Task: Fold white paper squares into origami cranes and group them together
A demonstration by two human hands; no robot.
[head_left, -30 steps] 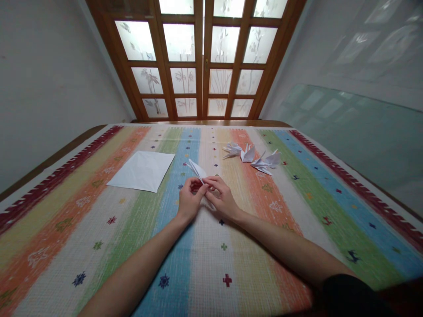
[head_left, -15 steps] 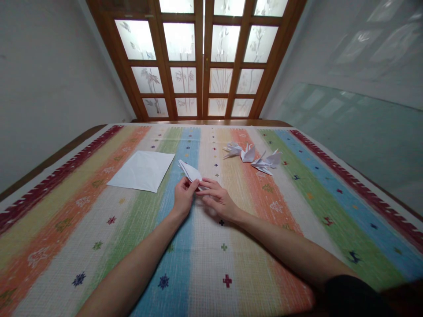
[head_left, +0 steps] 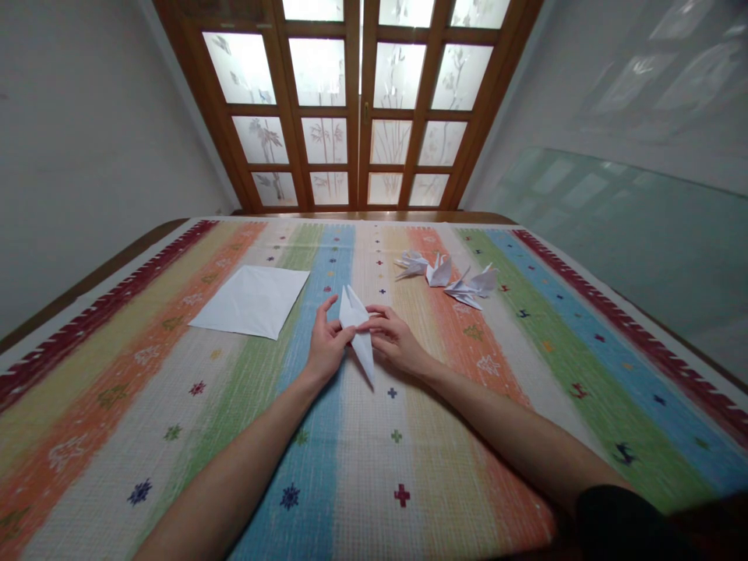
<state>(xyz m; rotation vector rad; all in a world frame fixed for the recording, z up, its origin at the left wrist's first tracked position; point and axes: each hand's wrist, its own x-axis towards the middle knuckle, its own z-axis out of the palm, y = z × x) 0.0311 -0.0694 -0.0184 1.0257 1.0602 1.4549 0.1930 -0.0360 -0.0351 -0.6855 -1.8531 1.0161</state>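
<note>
Your left hand [head_left: 325, 348] and right hand [head_left: 395, 340] both pinch the folded paper [head_left: 358, 333] at its middle, over the tabletop [head_left: 409, 436]. Half a second ago it lay angled leftward; now it points lengthwise, tip toward you.

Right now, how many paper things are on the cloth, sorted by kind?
Flat white sheet: 1
Half-folded long pointed piece, pinched between the left hand and right hand: 1
Finished folded figures in the far cluster: about 3; they overlap, so the exact count is unclear
Total: about 5
</note>
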